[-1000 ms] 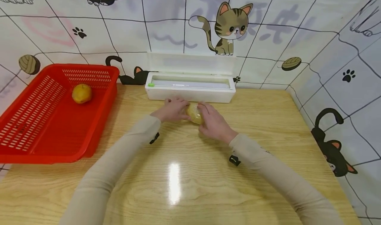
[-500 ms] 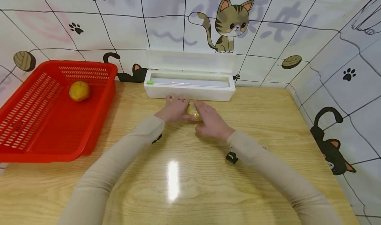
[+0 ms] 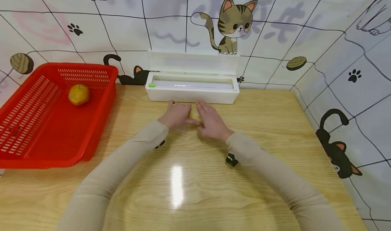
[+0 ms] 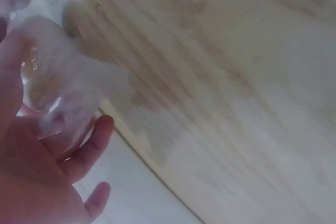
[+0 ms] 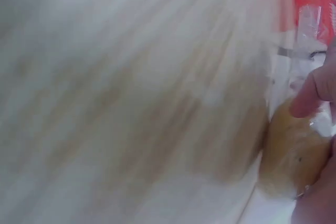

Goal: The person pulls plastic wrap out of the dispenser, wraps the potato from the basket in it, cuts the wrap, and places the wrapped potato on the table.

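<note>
A round yellow fruit (image 3: 194, 114) wrapped in clear plastic film lies between the two hands, just in front of a long white box. On its left side, the left hand (image 3: 178, 115) holds the fruit and its film, thumb reaching across the near side. From the right, the right hand (image 3: 212, 120) grips it; in the right wrist view a fingertip presses on the yellow fruit (image 5: 294, 153). Loose plastic film (image 4: 79, 82) bunches at the left fingers in the left wrist view. Much of the fruit is covered by the hands.
The white box (image 3: 192, 96) stands with its lid up against the wall, a film roll inside and a green slider at its left end. A red basket (image 3: 94, 122) at the left holds another yellow fruit (image 3: 79, 94). The wooden table (image 3: 244, 190) meets cat-patterned walls.
The hands have come closer together around the fruit, the right hand moving left over it. Less of the fruit shows now, and some film has appeared below the left hand.
</note>
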The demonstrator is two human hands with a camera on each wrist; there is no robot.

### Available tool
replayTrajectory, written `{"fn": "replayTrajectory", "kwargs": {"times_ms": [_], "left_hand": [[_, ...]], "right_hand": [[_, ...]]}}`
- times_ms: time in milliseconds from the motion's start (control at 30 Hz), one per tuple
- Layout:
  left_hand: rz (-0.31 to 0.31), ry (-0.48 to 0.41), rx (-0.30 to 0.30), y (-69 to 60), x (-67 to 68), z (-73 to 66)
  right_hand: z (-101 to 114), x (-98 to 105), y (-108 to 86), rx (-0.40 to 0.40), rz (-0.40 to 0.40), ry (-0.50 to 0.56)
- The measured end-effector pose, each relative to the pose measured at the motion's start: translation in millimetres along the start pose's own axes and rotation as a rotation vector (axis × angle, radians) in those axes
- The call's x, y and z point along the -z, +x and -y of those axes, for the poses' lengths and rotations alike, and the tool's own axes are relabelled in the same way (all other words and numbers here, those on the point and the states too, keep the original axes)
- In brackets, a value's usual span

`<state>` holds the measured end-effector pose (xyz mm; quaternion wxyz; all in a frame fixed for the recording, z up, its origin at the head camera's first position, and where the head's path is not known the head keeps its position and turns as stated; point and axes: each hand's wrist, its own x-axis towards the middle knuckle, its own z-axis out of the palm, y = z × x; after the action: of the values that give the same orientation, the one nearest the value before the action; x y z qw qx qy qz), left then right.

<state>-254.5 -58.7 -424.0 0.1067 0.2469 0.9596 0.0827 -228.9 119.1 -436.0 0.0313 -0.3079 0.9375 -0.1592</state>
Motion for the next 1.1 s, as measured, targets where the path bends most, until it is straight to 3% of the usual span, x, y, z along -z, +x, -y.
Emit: {"fn": "replayTrajectory", "kwargs": {"times_ms": [100,233,300,433,533,700,800,900,1000,1100], "left_hand": [[0.006,0.026,-0.003,0.1,-0.2,-0.6],[0.002,0.030,-0.016,-0.2,2.1,-2.8],[-0.004,0.039,-0.036,-0.1,3.2,-6.3],[-0.007,0.088,-0.050,0.6,5.2,-12.0],[0.001,0.138,-0.035,0.4,5.9,-12.5],[0.038,0.152,-0.027,0.8,6.3,-11.2],[0.077,0.074,-0.032,1.6,5.8,-6.0],[0.136,-0.095,-0.039,1.5,8.2,4.1],[0.215,-0.262,-0.061,-0.2,15.1,15.4],[0.294,-0.334,-0.071,-2.4,23.7,22.4]], "right_hand": [[-1.3,1.4,2.8,0.003,0.012,0.065],[-4.7,9.3,6.3,-0.116,0.008,0.303],[-7.6,10.3,6.2,-0.194,0.007,0.358],[-12.3,8.2,4.6,-0.246,0.016,0.377],[-12.4,6.5,5.2,-0.218,0.012,0.408],[-12.5,6.3,7.3,-0.149,0.057,0.273],[-12.7,7.1,7.3,-0.122,0.098,0.184],[-12.8,7.2,6.9,-0.073,0.115,0.150],[-13.7,8.2,5.3,-0.031,0.124,0.144],[-15.3,11.6,3.7,-0.006,0.141,0.166]]}}
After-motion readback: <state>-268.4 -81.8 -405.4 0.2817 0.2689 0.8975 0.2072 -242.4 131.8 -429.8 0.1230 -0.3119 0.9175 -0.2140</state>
